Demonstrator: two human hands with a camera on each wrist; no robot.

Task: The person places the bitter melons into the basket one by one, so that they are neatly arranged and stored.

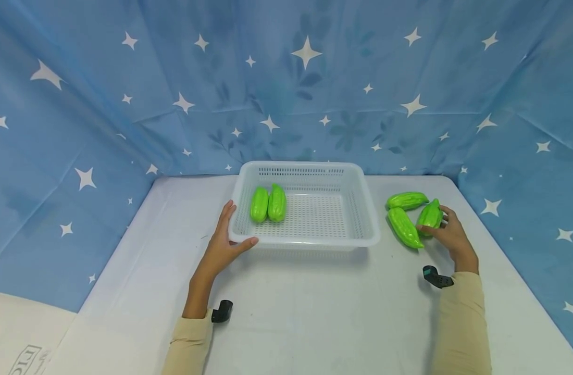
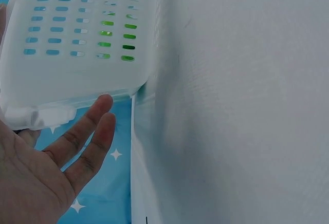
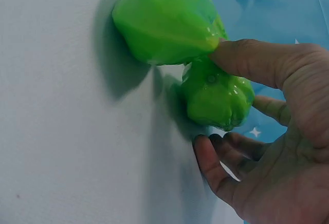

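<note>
Outer gourd [image 1: 429, 216]: right of the basket [image 1: 310, 241], lying on the table among three green ones. Right hand [image 1: 450, 235] has it between thumb and curved fingers, thumb on its basket side. Looks like a light grasp: in the right wrist view some fingertips stand off the skin, and I can't tell how firm the hold is.

Step in hand, my read: getting a grip on that gourd. Next move should call for closing the loose fingers, then a straight lift before any sideways travel. Near gourd [image 1: 403, 227] is right by the thumb and could get dragged; far gourd [image 1: 407, 200] is just beyond.

Left hand [image 1: 220, 250] is spread at the basket's near-left corner, thumb along the near rim, fingers up the left side; not clenched, seems to be steadying it. In the basket, against its left side: two gourds, left one [image 1: 259, 205] and right one [image 1: 277, 203], side by side. Slotted floor shows to their right.

Room: strip of white table [image 1: 314, 302] between basket and the three gourds, more on the basket's near side. Basket walls stand up, so crossing the rim needs height. Far table edge and curtain [image 1: 300, 125] sit close behind the basket; right table edge is beyond the right hand.
</note>
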